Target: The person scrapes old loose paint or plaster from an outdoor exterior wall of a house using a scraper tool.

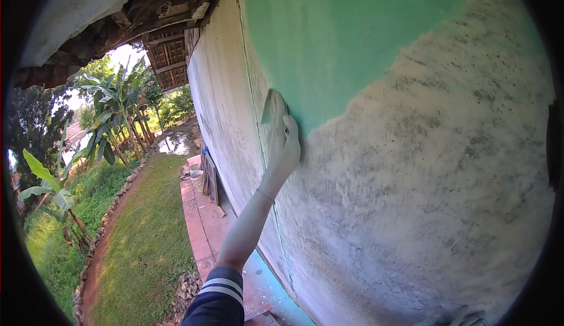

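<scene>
My left hand (285,144), coated with pale dust, is raised against the wall (399,197) with its fingers closed. It presses a thin, bent grey-green sheet (268,110) that looks like sandpaper; most of it is hidden behind the fingers. The hand sits at the lower left edge of a green painted patch (329,44). Around that patch the wall is whitish, with grey blotches and scuffs. Just left of the hand, a dark crack (249,73) runs down the wall. My right hand does not show clearly.
A red-tiled walkway (197,226) follows the wall's foot, with buckets (197,176) and leaning boards (210,179) farther along. Grass (144,226), a stone border (108,220) and banana plants (120,106) lie to the left. Roof eaves (170,9) overhang above. Pale shapes at the lower right are unclear.
</scene>
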`<move>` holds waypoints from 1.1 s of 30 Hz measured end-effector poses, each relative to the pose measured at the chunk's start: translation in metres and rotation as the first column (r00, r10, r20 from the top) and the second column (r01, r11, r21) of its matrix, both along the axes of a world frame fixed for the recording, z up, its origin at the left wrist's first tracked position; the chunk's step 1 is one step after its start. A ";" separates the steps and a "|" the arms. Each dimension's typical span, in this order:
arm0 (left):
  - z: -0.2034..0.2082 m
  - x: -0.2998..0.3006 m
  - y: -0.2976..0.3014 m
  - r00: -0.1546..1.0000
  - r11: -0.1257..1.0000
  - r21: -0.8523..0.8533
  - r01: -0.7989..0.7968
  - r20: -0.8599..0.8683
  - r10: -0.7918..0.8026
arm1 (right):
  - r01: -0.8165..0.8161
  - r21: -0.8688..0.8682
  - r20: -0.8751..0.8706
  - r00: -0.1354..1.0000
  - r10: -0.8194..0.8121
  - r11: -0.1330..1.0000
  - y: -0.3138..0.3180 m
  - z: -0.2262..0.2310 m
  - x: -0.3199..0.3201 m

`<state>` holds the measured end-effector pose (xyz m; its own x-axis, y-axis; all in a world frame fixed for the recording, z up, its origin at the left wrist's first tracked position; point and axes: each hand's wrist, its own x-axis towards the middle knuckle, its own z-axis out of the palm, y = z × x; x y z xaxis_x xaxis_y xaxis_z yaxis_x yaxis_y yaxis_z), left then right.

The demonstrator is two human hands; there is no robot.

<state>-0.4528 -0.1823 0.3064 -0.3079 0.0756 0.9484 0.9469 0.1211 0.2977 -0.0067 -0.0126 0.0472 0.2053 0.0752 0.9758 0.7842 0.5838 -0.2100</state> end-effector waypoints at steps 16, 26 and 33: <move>0.028 -0.029 -0.011 0.999 0.999 0.013 -0.044 -0.007 0.044 | 0.007 -0.089 0.065 0.998 -0.001 0.996 -0.038 0.054 -0.015; 0.011 -0.024 -0.009 0.997 1.000 0.006 0.022 -0.075 -0.022 | -0.058 -0.073 0.078 0.995 0.064 0.996 -0.034 0.053 -0.018; 0.169 -0.088 -0.044 0.959 0.955 0.128 0.267 0.065 -0.277 | -0.161 -0.054 0.060 0.985 0.164 0.985 -0.034 0.052 -0.019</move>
<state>-0.5405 -0.2263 0.4759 -0.3675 0.0579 0.9282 0.9112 -0.1775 0.3719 -0.0255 -0.0461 0.0992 0.1240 0.1506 0.9808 0.6923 0.6950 -0.1942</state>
